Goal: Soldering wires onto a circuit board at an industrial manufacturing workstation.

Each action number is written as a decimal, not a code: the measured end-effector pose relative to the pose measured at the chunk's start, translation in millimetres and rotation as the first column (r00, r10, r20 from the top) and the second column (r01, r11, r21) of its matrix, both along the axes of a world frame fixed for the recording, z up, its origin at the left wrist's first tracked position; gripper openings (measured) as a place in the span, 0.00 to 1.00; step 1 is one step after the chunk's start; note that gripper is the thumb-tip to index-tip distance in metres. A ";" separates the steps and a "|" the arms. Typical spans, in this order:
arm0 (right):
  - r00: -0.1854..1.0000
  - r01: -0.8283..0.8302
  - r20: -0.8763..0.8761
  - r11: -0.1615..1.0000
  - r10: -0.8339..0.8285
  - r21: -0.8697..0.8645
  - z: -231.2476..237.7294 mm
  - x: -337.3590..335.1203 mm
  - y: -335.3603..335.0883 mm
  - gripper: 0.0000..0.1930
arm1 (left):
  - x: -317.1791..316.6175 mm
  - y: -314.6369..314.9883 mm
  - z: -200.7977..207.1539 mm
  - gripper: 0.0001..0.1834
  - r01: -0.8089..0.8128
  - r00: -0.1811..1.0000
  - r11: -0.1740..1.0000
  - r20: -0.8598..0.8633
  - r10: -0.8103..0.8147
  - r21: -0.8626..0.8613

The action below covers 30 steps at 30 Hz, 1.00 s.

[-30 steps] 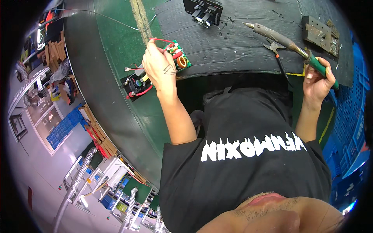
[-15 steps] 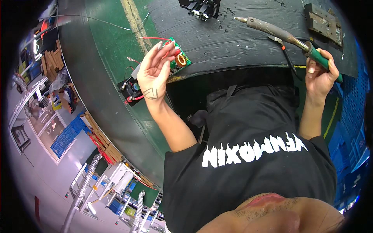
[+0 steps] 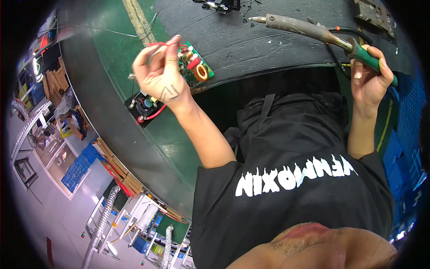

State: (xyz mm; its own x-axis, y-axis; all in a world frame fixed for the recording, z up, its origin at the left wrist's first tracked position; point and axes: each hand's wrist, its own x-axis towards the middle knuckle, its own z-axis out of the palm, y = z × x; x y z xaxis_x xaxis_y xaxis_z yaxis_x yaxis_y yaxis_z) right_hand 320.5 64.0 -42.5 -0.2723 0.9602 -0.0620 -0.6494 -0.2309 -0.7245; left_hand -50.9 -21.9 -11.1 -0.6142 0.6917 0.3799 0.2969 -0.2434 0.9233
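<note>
My right hand (image 3: pixel 371 83) is wrapped round the green handle of a large soldering iron (image 3: pixel 309 30). The iron's barrel points left over the dark work mat, tip raised toward the top middle. My left hand (image 3: pixel 161 76) pinches a thin red wire (image 3: pixel 156 44) between thumb and forefinger. Just right of that hand lies a green circuit board (image 3: pixel 207 62) with a copper-wound ring coil (image 3: pixel 202 72) and red and white parts. The hand covers the board's left side. Below the left wrist sits a black unit with a small fan (image 3: pixel 145 105) and a thick red lead.
A black finned part (image 3: pixel 219 4) stands at the top edge. At the upper right lies a worn metal block (image 3: pixel 371 18), with a black-and-orange cable (image 3: pixel 347 29) near the iron. A blue perforated crate (image 3: pixel 410 107) is at the right. A thin grey wire (image 3: pixel 103 28) crosses the green table.
My left hand has moved left and its open fingers have closed on the red wire. The iron has shifted slightly left and up in view, still in my right hand.
</note>
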 end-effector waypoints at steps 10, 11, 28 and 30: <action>0.999 0.025 0.027 1.000 -0.025 -0.012 0.0 -1.7 6.9 0.21 | 30.7 16.9 21.6 0.19 -0.006 0.997 0.990 -0.070 0.017 0.144; 0.999 0.023 0.031 1.000 -0.023 -0.012 -0.1 -2.0 7.8 0.21 | 33.7 17.2 15.7 0.19 0.025 0.999 0.996 -0.039 -0.022 0.080; 0.962 0.111 0.257 0.991 -0.089 -0.071 5.8 -23.0 11.9 0.23 | 56.0 25.4 -14.6 0.08 -0.148 0.846 0.962 -0.533 0.003 -0.229; 0.978 0.032 0.209 0.999 -0.030 -0.007 2.2 -21.2 9.7 0.23 | 57.5 24.7 -14.9 0.08 -0.165 0.858 0.958 -0.512 0.022 -0.235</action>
State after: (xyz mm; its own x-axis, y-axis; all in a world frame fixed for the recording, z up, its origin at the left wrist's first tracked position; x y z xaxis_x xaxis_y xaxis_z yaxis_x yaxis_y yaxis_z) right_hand 299.3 73.7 -40.3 -0.2229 0.9670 -0.1237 -0.4913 -0.2210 -0.8425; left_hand 6.6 2.8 -26.0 -0.4566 0.7577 0.4662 0.7435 0.0372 0.6677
